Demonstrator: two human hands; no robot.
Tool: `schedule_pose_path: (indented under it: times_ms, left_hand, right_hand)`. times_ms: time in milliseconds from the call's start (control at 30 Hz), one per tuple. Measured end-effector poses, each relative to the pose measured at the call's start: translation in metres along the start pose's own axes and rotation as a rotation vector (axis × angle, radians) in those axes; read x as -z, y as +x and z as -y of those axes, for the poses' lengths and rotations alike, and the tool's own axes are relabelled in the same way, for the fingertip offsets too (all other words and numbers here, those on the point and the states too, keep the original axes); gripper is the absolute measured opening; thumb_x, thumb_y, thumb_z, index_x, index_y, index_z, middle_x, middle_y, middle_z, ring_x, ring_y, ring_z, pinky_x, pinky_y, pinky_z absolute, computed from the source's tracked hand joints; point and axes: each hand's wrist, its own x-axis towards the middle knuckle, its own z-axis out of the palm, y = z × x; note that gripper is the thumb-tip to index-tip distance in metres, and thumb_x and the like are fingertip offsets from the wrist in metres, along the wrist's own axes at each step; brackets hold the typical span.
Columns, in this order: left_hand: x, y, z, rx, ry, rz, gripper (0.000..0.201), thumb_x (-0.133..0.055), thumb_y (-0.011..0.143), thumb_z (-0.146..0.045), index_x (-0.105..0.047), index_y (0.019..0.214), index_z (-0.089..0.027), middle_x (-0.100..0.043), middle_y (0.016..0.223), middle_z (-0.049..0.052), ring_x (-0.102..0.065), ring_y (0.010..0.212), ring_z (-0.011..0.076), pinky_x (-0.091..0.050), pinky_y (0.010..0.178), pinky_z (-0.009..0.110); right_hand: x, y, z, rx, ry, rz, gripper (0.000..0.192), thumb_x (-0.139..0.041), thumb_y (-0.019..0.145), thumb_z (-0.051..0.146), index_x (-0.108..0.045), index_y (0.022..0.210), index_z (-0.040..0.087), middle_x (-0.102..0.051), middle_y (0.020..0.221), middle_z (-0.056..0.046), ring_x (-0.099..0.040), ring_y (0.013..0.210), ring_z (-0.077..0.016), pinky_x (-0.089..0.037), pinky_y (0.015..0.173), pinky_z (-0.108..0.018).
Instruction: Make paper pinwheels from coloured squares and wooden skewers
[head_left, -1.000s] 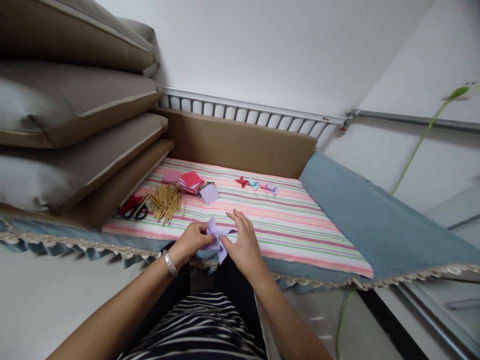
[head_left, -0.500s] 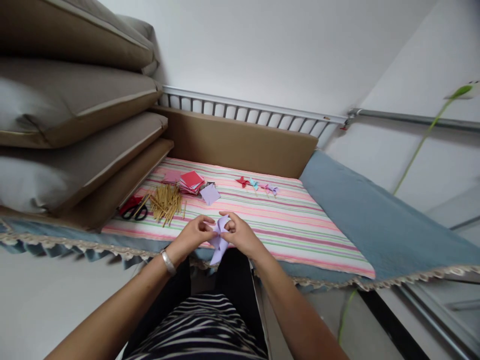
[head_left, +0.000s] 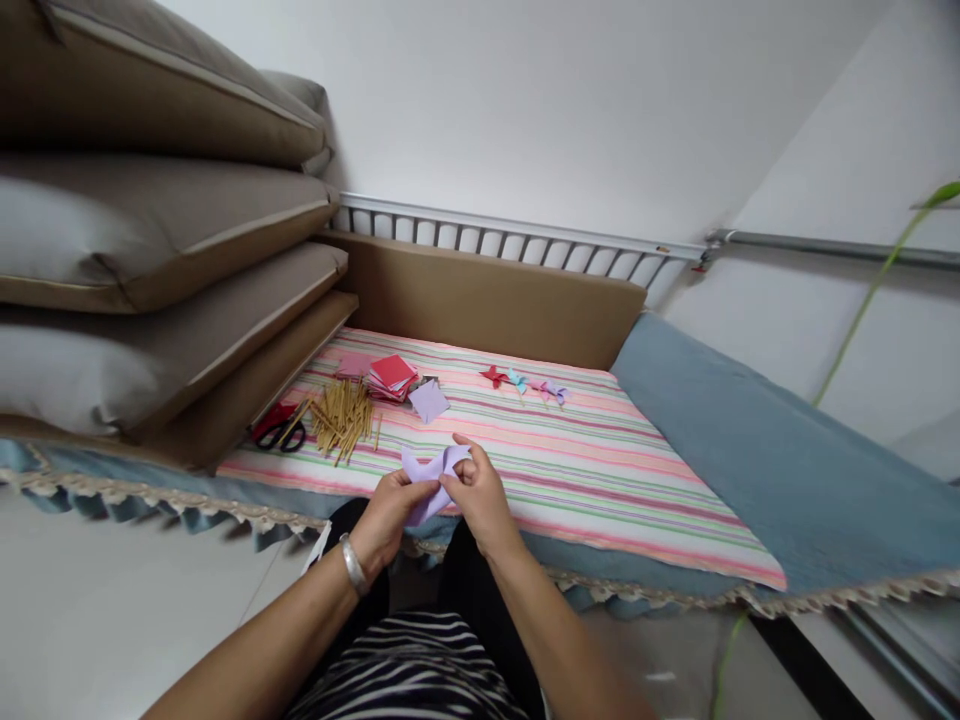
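A purple paper pinwheel [head_left: 429, 468], its corners curled inward, is held between both hands above the front edge of the striped cloth. My left hand [head_left: 388, 512], with a silver bangle at the wrist, pinches its lower left part. On the other side my right hand [head_left: 480, 495] grips it, the thumb pressing near the middle. Beyond the hands lies a flat purple paper square [head_left: 429, 402], beside a stack of red and pink paper squares [head_left: 393, 374]. Finished small pinwheels in red [head_left: 493, 377], light blue [head_left: 517, 380], pink and purple [head_left: 553, 391] lie farther right.
Many short wooden sticks [head_left: 342, 418] lie in a pile left of the hands, with black-handled scissors [head_left: 283, 436] beside them. Large grey-brown cushions [head_left: 165, 225] are stacked at the left. Behind the striped cloth [head_left: 600, 470] stands a brown panel [head_left: 487, 300] before a white radiator.
The pinwheel has been turned in my fingers, and its loose points now face upward and left. Both hands still hold it. The camera view has shifted slightly.
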Motion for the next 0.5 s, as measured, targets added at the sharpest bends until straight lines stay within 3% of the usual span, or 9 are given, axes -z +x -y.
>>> schedule_pose_path:
  times_ms: [167,300,400,500]
  left_hand:
    - [0.035,-0.002,0.017,0.048,0.049,-0.059,0.023,-0.074,0.057,-0.025,-0.07,0.075,-0.011,-0.068,0.064,0.003,-0.056,0.053,0.0114,-0.041,0.055,0.022]
    - [0.076,0.002,0.027,0.091,0.078,-0.182,0.023,-0.075,0.054,-0.025,-0.069,0.071,-0.012,-0.067,0.062,0.003,-0.056,0.053,0.0117,-0.041,0.055,0.022]
    - [0.115,0.007,0.026,0.146,0.113,-0.315,0.024,-0.077,0.051,-0.028,-0.066,0.066,-0.012,-0.065,0.059,0.002,-0.056,0.051,0.0127,-0.04,0.052,0.022]
    - [0.15,0.01,0.023,0.201,0.102,-0.384,0.027,-0.078,0.05,-0.031,-0.065,0.066,-0.013,-0.066,0.061,0.003,-0.058,0.054,0.0153,-0.043,0.055,0.025]
  right_hand:
    - [-0.024,-0.002,-0.041,-0.013,-0.052,0.03,0.054,-0.056,0.065,0.016,-0.045,0.117,0.019,-0.047,0.061,0.007,-0.049,0.057,-0.011,-0.04,0.056,-0.023]
    - [-0.047,0.012,-0.086,-0.107,-0.107,0.154,0.053,-0.059,0.064,0.016,-0.049,0.116,0.02,-0.053,0.061,0.007,-0.052,0.055,-0.0111,-0.042,0.055,-0.023]
    - [-0.046,0.047,-0.111,-0.184,-0.244,0.205,0.04,-0.062,0.066,0.023,-0.059,0.105,0.02,-0.061,0.068,0.002,-0.059,0.062,-0.0137,-0.047,0.061,-0.026]
    - [-0.023,0.102,-0.126,-0.203,-0.371,0.081,0.028,-0.06,0.069,0.025,-0.063,0.096,0.017,-0.066,0.079,-0.003,-0.062,0.076,-0.0179,-0.048,0.075,-0.032]
